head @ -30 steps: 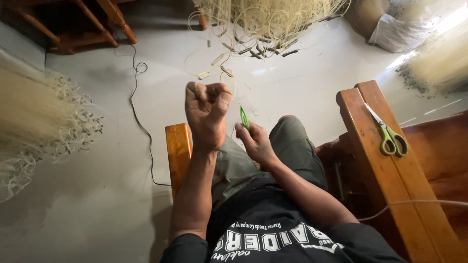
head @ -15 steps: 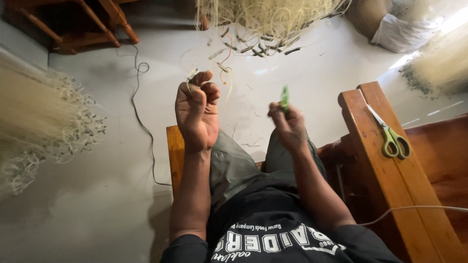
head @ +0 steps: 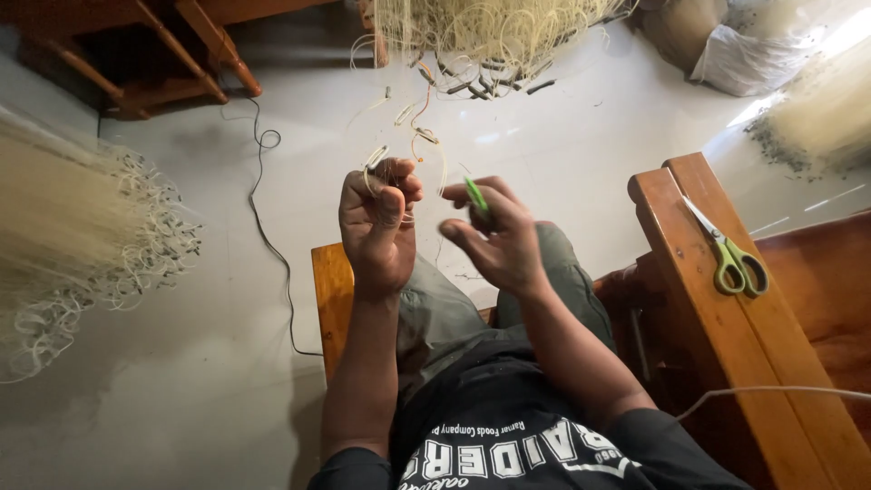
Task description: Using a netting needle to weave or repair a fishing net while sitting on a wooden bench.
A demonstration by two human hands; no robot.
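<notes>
The left hand [head: 379,227] pinches thin, limp pale cords [head: 376,161], best gripped near their ends; the right hand [head: 494,240] holds what looks like a small green tool [head: 475,195].

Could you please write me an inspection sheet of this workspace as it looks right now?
Surface: pale glossy floor; wooden bench.
Job's things: thin pale strands pinched in left hand; small green tool in right hand.
Clutter: cut bits on floor; green-handled scissors on wooden armrest.
Grippers: both hands closed, raised above the lap.
Cables: dark cord across floor.
Surroundings: pale fibre heaps; white sack.
</notes>
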